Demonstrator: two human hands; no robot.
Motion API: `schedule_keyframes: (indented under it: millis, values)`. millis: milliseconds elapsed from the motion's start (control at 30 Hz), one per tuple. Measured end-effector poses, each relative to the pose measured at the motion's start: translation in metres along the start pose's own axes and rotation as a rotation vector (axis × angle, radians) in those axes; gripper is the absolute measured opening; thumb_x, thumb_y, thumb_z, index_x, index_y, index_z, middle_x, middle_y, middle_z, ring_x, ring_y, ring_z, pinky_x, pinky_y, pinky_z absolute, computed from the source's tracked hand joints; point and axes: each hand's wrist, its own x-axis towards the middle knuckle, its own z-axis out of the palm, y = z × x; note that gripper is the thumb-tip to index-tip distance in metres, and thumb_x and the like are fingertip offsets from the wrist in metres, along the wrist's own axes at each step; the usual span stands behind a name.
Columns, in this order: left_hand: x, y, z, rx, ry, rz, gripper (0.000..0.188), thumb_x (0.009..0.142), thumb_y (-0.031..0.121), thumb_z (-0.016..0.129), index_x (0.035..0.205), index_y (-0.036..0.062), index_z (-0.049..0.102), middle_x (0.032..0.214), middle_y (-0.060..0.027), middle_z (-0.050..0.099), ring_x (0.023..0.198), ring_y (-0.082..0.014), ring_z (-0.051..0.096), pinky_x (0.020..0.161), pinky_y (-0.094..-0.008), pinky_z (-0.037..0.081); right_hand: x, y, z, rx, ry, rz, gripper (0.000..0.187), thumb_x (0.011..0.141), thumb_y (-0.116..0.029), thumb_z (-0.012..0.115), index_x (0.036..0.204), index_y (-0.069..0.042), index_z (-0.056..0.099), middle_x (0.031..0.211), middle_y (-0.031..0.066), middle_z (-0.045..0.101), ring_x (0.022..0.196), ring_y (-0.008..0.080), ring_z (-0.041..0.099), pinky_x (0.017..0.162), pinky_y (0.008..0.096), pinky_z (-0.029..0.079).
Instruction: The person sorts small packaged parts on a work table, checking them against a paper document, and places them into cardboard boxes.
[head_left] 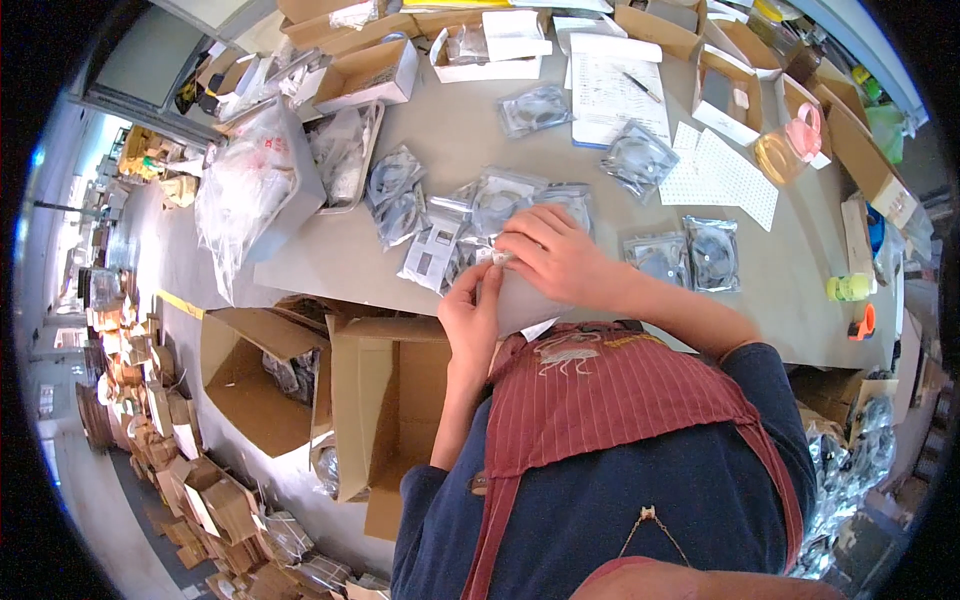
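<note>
At the table's near edge, my left hand [472, 315] and my right hand [552, 255] meet. Thumb and fingers of both are closed in a pinch on a small white piece [487, 256], too small to make out fully. Just beyond my fingers lies a pile of clear bags [497, 200] with grey coiled items inside. Beside my left hand is a flat white piece with dark square windows [432, 254]. More such bags lie to the left [397, 195] and to the right [712, 253] of my hands.
Farther back are a written sheet [610, 85] with a pen [642, 87], dotted label sheets [730, 180] and small open boxes [370, 75]. A bottle with a pink lid [785, 150] stands at right. Below the left edge are open cartons [265, 385]; a plastic-lined bin [265, 185] is at left.
</note>
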Motion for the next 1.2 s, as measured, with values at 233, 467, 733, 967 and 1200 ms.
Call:
schedule_keyframes:
  millis: [233,467,733,967,1200]
  values:
    - [0.008,-0.015,-0.017,-0.103,-0.065,-0.088,0.022,0.092,0.014,0.067,0.101,-0.0054,0.069,0.082,-0.0018,0.067,0.077,-0.0059,0.055,0.070,-0.0235,0.047,0.000,-0.006,0.017,0.062,0.038,0.034,0.020,0.078,-0.011,0.072,0.095,-0.006,0.062,0.104,0.0071,0.059,0.101,0.0261,0.056,0.090,0.0412,0.044]
    - [0.022,-0.018,-0.071,-0.226,0.269,-0.134,0.017,0.090,0.014,0.069,0.094,-0.0028,0.071,0.082,0.0005,0.065,0.075,-0.0073,0.055,0.069,-0.0225,0.044,-0.005,0.038,0.001,0.301,0.090,0.336,0.013,0.082,-0.010,0.067,0.090,-0.007,0.057,0.106,0.0079,0.059,0.104,0.0315,0.053,0.094,0.0452,0.039]
    - [0.032,-0.042,-0.123,-0.242,0.309,-0.121,0.020,0.093,0.014,0.066,0.094,-0.0056,0.069,0.083,-0.0026,0.066,0.073,-0.0078,0.057,0.066,-0.0213,0.045,-0.128,0.136,0.061,-0.171,-0.188,0.519,0.019,0.077,-0.018,0.068,0.090,-0.008,0.060,0.125,0.0120,0.053,0.128,0.0399,0.038,0.107,0.0533,0.029]
    - [0.032,-0.027,-0.086,-0.339,0.269,-0.072,0.020,0.093,0.015,0.067,0.096,-0.0046,0.068,0.081,0.0015,0.062,0.071,-0.0054,0.051,0.065,-0.0199,0.040,-0.101,0.140,0.048,-0.202,-0.314,0.867,0.044,0.066,-0.022,0.077,0.104,-0.007,0.060,0.137,0.0131,0.045,0.136,0.0394,0.029,0.109,0.0599,0.023]
    - [0.033,-0.034,-0.091,-0.297,0.243,-0.086,0.024,0.093,0.017,0.068,0.100,-0.0056,0.068,0.084,0.0006,0.063,0.075,-0.0064,0.052,0.070,-0.0210,0.042,-0.036,0.137,0.013,-0.292,-0.875,0.661,0.042,0.072,-0.015,0.065,0.114,-0.010,0.068,0.130,0.0147,0.055,0.137,0.0408,0.034,0.113,0.0698,0.007]
